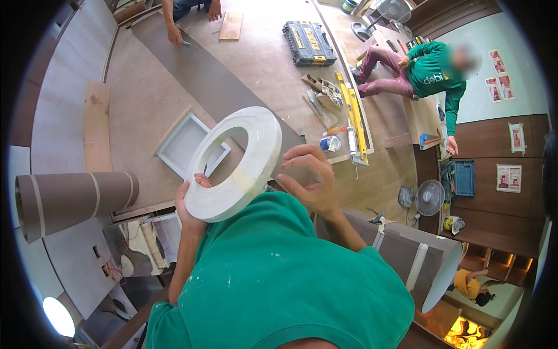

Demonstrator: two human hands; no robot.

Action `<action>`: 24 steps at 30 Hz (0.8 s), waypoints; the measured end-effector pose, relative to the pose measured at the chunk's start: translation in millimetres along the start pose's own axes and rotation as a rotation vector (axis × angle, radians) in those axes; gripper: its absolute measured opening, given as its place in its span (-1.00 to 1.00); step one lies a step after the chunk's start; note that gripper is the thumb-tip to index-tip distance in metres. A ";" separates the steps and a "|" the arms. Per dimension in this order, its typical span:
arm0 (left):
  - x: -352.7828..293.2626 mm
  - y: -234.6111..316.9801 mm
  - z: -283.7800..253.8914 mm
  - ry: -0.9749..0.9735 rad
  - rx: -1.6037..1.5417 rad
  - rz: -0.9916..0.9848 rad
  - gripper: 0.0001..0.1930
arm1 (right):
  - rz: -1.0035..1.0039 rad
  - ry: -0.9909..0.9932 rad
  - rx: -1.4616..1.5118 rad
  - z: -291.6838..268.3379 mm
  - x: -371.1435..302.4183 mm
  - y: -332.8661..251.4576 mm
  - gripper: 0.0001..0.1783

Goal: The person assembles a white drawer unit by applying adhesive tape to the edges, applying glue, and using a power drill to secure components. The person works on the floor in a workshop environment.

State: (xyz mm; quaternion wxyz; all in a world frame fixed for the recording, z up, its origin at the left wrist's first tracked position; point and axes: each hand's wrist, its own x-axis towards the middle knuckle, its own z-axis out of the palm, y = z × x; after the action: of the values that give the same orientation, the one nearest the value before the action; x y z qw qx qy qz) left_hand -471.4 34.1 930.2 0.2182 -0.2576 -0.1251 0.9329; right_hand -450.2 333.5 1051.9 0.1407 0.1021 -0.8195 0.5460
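1. Gripping the white roll, the left hand wraps its near left side, reaching into the hole.
2. The right hand is loosely open and curved, just beside the roll's rim; I can't tell whether it touches.
3. The roll tilts before the green shirt, partly hiding a pale tray.

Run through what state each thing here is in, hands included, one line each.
White roll: wound up, held tilted
Left hand: gripping the white roll
Right hand: open, fingers curled
Dark toolbox: shut
Brown sheet roll: rolled, strapped
Long brown strip: laid flat
Round light: lit
Fan: cannot tell if spinning
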 end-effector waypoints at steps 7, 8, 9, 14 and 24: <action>6.7 -4.6 15.2 -0.125 -0.137 -0.044 -0.37 | 0.378 0.057 0.662 43.3 -8.0 14.6 -0.66; 7.7 -5.2 17.0 -0.123 -0.160 -0.043 -0.34 | 0.352 0.042 0.668 45.8 -8.7 13.2 -0.66; 9.1 -5.9 18.7 -0.132 -0.171 -0.049 -0.34 | 0.327 0.027 0.674 46.8 -8.7 12.0 -0.66; 13.3 -10.0 27.1 -0.163 -0.217 -0.049 -0.30 | -0.176 0.138 0.189 39.5 16.3 -21.7 -0.61; 17.5 1.7 20.2 -0.087 -0.014 0.118 -0.68 | -0.407 0.266 -0.101 65.7 18.4 8.6 -0.70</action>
State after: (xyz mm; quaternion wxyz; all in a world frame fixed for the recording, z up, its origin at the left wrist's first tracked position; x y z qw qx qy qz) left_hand -496.3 38.4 939.1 0.1553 -0.2254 -0.1258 0.9536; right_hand -478.1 275.8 1026.9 0.3591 0.1852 -0.7827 0.4735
